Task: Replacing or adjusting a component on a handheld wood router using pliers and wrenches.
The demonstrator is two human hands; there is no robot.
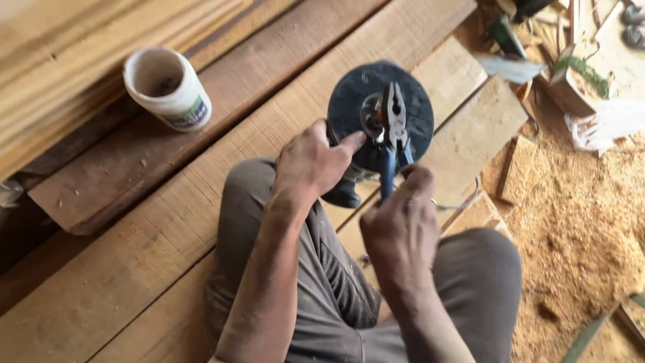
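A power tool with a round black disc (356,94) faces up between my knees. My left hand (310,163) grips the tool body at the disc's left edge, thumb resting on the disc. My right hand (401,232) holds blue-handled pliers (394,131) by the handles. The pliers' metal jaws sit over the metal nut (371,115) at the disc's centre. Whether the jaws grip the nut I cannot tell.
I sit on wide wooden planks (148,228). An open white plastic jar (168,87) stands on a plank at the upper left. Sawdust (578,228) covers the ground at right, with wood scraps and clutter (571,74) at the upper right.
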